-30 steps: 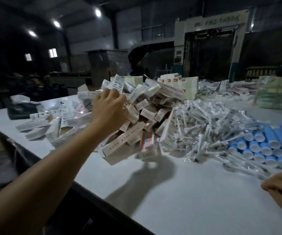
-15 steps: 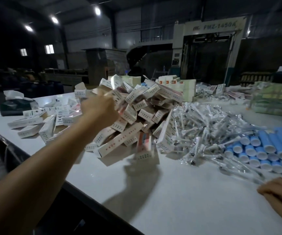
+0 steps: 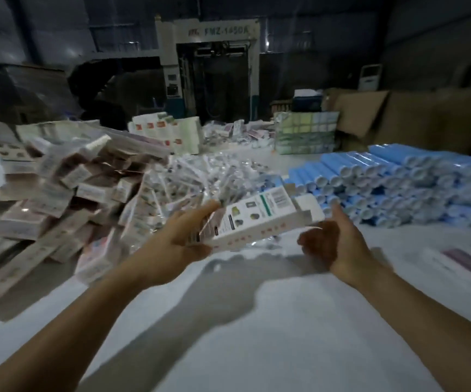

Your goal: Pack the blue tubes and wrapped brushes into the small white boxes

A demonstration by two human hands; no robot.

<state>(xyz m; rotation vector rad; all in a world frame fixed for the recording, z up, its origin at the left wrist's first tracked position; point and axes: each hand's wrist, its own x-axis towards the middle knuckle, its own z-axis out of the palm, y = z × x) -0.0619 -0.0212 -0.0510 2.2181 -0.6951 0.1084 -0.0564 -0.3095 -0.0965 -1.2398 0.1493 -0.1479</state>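
Observation:
My left hand [image 3: 177, 239] grips one small white box [image 3: 259, 219] by its left end and holds it tilted above the table, its right-end flap open. My right hand [image 3: 339, 244] is cupped just below and beside that open end, thumb up, fingers loosely curled with nothing in them. A heap of small white boxes [image 3: 58, 188] lies at the left. Behind the held box is a pile of clear-wrapped brushes [image 3: 200, 176]. Blue tubes [image 3: 398, 182] with white caps are stacked at the right.
The white table [image 3: 257, 321] stretches toward me below both arms. Flat striped sheets [image 3: 469, 258] lie at the right edge. Bundled packs [image 3: 305, 131] and more white cartons [image 3: 169, 131] stand at the back, with brown cardboard [image 3: 426, 117] behind the tubes.
My left hand has left the box heap and come to the middle with a white box. My right hand has risen from the table's right edge toward the box's open end. The view swung right.

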